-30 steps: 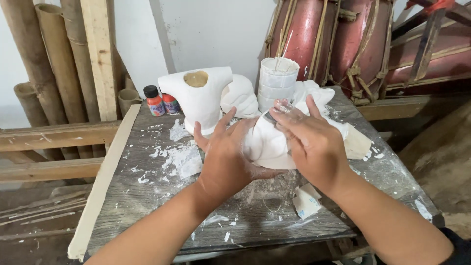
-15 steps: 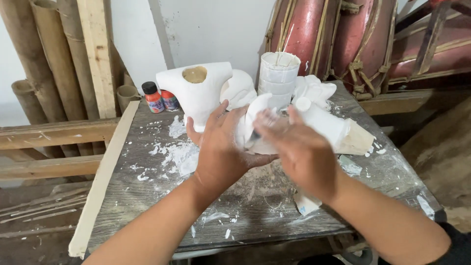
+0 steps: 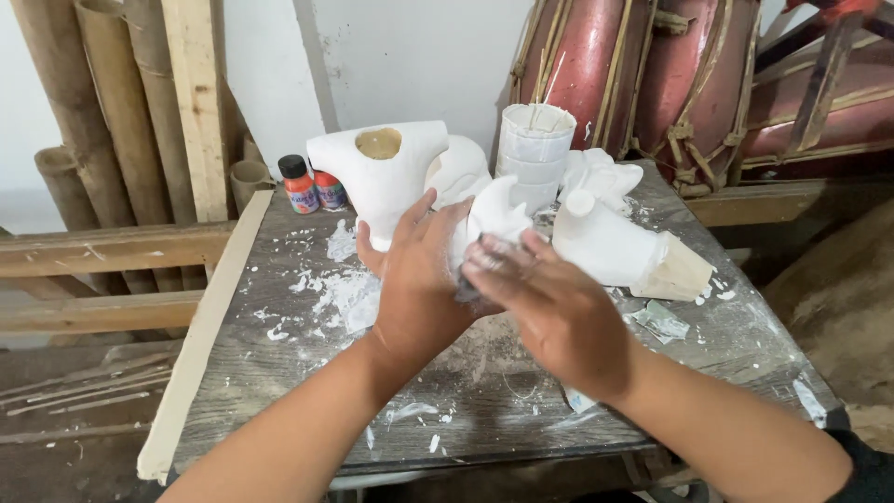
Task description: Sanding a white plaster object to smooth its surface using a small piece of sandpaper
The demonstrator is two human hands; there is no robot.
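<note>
Presently, head view: one camera, looking down on a worn grey work table spattered with white flecks.
Left hand: fingers spread and wrapped around the near side of a small white plaster piece, steadying it above the table.
Right hand: fingers together, pressed on a small dark scrap against the piece's lower face; what the scrap is made of cannot be told.
Location of piece: held between both hands, clear of the table top, in front of the stack of white cups.
Step in hand: judged to be smoothing or rubbing down the surface of the cast.
Next move calls for: by my reading, a firm left-hand hold and light, even pressure from the right, since thin plaster edges look liable to chip.
Neighbouring casts: a large white mould with a tan-filled opening behind the left hand; a white cylinder-topped cast on a tan wedge just right of the hands.
Also present: two small paint bottles at the back left; plaster crumbs; bamboo poles; red drums at the rear.
</note>
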